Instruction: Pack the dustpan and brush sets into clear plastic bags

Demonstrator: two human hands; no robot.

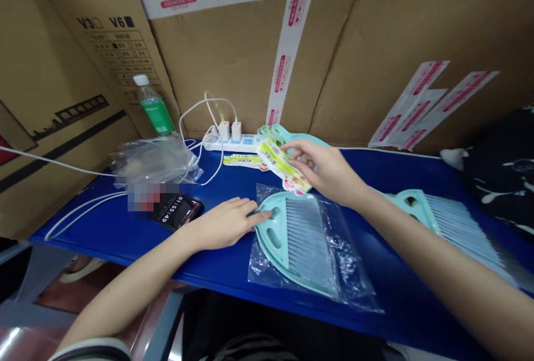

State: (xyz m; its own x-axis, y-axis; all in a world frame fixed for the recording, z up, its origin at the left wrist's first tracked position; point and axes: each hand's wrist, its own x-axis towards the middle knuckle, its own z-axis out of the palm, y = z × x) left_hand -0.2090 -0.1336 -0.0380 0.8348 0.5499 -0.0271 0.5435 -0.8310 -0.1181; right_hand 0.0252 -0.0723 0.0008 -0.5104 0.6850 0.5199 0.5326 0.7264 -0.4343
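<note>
A turquoise dustpan [271, 238] with a ribbed pan lies flat on the blue table, inside or on a clear plastic bag [354, 272]; I cannot tell which. My left hand [229, 222] grips its handle end, with the thumb over the upper handle hole. Above the dustpan's far edge, my right hand [312, 166] pinches a yellow-green and white printed card [281, 166] that is tilted. Another turquoise dustpan [417, 205] lies on the right, partly behind my right forearm. More turquoise pieces [287, 133] lie behind my right hand.
A power strip [212, 143] with white chargers and cables runs along the cardboard wall. Similar printed cards [246, 162] lie before it. At the left are clear plastic bags [154, 158], a phone [179, 211] and a green-labelled bottle [155, 108]. Dark patterned fabric [500, 166] sits far right.
</note>
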